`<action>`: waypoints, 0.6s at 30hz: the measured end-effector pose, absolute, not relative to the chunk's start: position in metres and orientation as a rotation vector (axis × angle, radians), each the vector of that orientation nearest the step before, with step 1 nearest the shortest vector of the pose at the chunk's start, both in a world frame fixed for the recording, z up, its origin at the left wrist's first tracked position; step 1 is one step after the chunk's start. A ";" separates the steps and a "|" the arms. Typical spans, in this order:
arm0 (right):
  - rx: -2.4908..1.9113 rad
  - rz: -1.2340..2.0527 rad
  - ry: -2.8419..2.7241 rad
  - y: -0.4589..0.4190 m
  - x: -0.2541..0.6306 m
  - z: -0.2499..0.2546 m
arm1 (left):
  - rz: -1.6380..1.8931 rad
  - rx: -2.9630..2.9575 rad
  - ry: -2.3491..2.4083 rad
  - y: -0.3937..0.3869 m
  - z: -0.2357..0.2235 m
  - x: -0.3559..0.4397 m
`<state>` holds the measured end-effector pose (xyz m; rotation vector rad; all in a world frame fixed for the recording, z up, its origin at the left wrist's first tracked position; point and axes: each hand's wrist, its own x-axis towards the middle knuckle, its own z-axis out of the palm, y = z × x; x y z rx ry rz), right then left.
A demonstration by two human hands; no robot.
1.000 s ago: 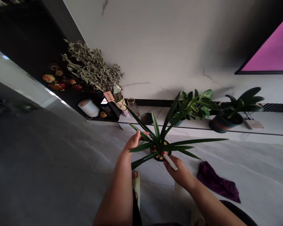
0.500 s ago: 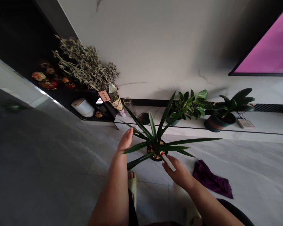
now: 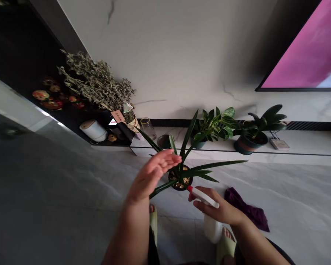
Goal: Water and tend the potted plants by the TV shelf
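My right hand (image 3: 222,209) is wrapped around a white spray bottle (image 3: 213,229), whose red nozzle points toward a long-leaved potted plant (image 3: 219,165). That plant stands in a dark pot (image 3: 179,189) on the floor, with pale chips over its soil. Over the leaves on the plant's left side is my left hand (image 3: 151,173), fingers stretched and loosely together, with nothing seen in it. It covers part of the leaves, so I cannot tell whether it touches them.
A purple cloth (image 3: 246,209) lies on the floor to the right. Along the low white ledge (image 3: 306,147) stand a leafy plant (image 3: 217,123), another potted plant (image 3: 251,141), a glass vase (image 3: 148,129) and a dark bowl (image 3: 164,141). Dried flowers (image 3: 99,82) lean at the left.
My left hand has come from the plant's left edge rightward over its leaves, turning its palm into view. My right hand and the spray bottle have shifted slightly right and down, showing the bottle's body.
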<state>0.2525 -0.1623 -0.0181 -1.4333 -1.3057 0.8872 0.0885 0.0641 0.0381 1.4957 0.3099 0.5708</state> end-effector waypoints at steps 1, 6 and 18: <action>-1.419 0.922 -1.283 -0.167 0.257 -0.014 | 0.519 1.457 0.240 0.056 0.028 0.103; -1.346 1.042 -1.049 -0.203 0.292 -0.005 | 0.548 1.301 0.339 0.049 -0.029 0.176; -1.441 0.601 -0.601 -0.237 0.382 -0.045 | 0.595 1.308 0.831 0.107 -0.109 0.239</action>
